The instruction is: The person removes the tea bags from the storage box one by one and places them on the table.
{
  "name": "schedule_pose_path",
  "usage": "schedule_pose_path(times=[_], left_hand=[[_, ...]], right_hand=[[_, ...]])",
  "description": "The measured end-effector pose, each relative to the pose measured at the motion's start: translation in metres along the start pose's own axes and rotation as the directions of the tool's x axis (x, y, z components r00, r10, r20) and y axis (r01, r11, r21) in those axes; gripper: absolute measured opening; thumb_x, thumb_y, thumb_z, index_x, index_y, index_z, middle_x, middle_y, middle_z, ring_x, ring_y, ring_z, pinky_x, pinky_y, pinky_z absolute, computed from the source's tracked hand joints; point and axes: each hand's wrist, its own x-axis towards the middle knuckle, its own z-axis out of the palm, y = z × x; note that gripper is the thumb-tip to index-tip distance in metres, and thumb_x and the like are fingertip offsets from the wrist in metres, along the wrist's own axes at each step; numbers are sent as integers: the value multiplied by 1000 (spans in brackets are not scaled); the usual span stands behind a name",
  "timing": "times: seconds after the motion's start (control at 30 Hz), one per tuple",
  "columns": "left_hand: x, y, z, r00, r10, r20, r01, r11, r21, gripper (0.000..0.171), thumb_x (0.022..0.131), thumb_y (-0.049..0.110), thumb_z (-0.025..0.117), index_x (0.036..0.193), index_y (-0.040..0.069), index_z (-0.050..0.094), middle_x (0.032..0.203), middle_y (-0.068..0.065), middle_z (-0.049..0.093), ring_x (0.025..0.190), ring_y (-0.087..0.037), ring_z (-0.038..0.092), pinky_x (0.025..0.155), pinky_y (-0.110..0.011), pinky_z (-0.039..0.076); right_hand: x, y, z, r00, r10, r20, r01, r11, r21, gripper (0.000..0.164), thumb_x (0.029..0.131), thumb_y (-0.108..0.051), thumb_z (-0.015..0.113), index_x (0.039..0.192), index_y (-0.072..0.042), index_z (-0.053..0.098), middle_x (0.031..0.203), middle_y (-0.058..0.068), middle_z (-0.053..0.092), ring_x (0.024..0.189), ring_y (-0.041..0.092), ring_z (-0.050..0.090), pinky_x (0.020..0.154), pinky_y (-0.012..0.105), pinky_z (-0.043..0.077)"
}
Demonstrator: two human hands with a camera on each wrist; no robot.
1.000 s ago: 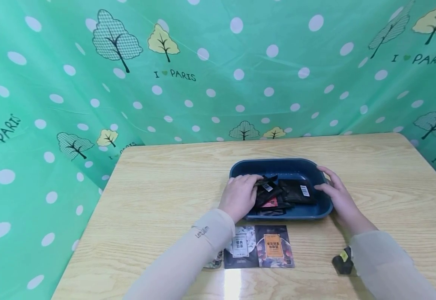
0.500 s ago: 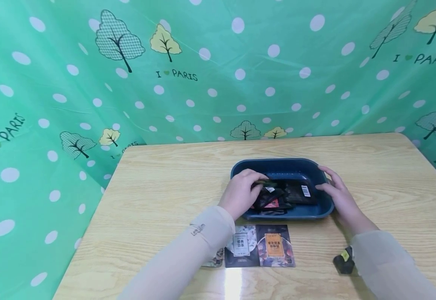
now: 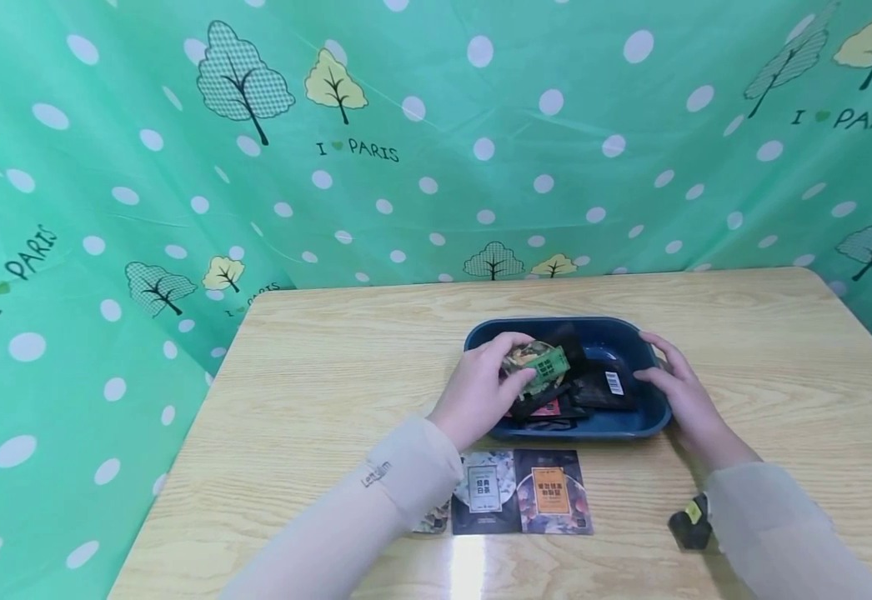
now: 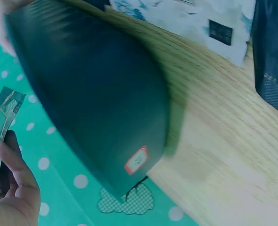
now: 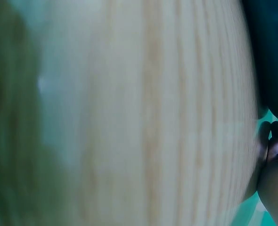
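Observation:
My left hand (image 3: 477,385) pinches a tea sachet with a green label (image 3: 548,367), thumb in front, above the left part of a blue plastic bin (image 3: 578,434). In the left wrist view the same sachet (image 4: 6,110) stands tilted between thumb and fingers, clear of the bin wall. My right hand (image 3: 687,402) holds the bin's right end, its thumb over the rim and its fingers along the outside. Inside the bin lie several black sachets; one black sachet (image 3: 593,390) with a white barcode is at the right. Part of the pile is hidden behind my left hand.
In front of the bin, a white-tea sachet (image 3: 483,492) and an orange-labelled sachet (image 3: 553,492) lie side by side. Another sachet (image 3: 434,518) is partly covered by my left sleeve. A small black object with a yellow-green patch (image 3: 691,525) lies by my right sleeve.
My left hand has lifted the sachet from the pile and turned it, so its green-labelled front now shows. The right hand stays on the bin.

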Motion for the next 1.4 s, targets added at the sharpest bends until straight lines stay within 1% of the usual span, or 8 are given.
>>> schedule_pose_path(times=[0.3,0.43,0.53,0.67,0.83,0.97,1.13,1.4], left_hand=[[-7,0,-8,1000,-11,-15,11,1000,20,42,98,20,62,138,10,55,129,-5,62,106,-16,62,90,-28,53],[-12,-2,-12,1000,-22,-10,21,1000,-23,39,97,17,62,135,8,58,126,-6,62,100,-16,62,85,-25,54],[-15,-2,-16,999,-52,0,52,998,-37,37,97,18,62,133,12,60,125,-5,63,95,-15,62,80,-26,55],[-20,-2,-22,996,-85,3,85,996,-31,36,97,21,64,131,14,62,119,-4,66,93,-14,63,79,-28,54],[-26,-7,-27,992,-125,14,126,988,-91,38,95,21,66,132,10,61,112,-7,68,81,-10,64,71,-23,54],[-31,-11,-31,988,-157,6,157,981,-117,41,94,24,68,131,9,61,110,-6,71,83,-11,65,75,-27,55],[-36,-14,-36,981,-193,0,192,975,-109,41,93,31,68,128,11,63,119,-5,70,98,-17,65,87,-38,54],[-45,-16,-39,981,-195,14,195,968,-160,18,91,31,70,106,21,70,93,4,73,86,-13,62,75,-33,51]], right_hand=[[1,0,-2,1000,-1,2,1,1000,-6,63,103,-25,46,155,-46,17,167,15,-7,151,41,5,118,56,22],[1,1,-3,1000,-4,6,4,1000,-17,62,103,-26,47,155,-46,17,166,16,-5,150,41,10,103,25,42],[1,1,-3,1000,-5,7,5,1000,-9,62,103,-26,47,155,-45,17,166,17,-5,149,41,11,82,10,43],[2,1,-2,1000,3,5,-3,1000,-10,63,103,-26,46,155,-45,16,167,16,-5,150,42,11,102,24,44],[2,2,-1,1000,8,2,-8,1000,-5,64,103,-25,45,156,-44,13,167,13,-8,151,42,3,117,62,18],[3,2,-2,1000,7,6,-7,1000,-20,64,104,-26,45,156,-45,14,167,14,-5,151,42,8,115,43,34],[3,2,-2,1000,-5,10,5,1000,-6,63,103,-24,46,155,-45,16,166,18,-1,149,41,15,81,8,44],[3,2,-3,1000,4,8,-4,999,-42,63,103,-28,46,155,-46,15,167,16,-2,150,41,12,82,10,45]])
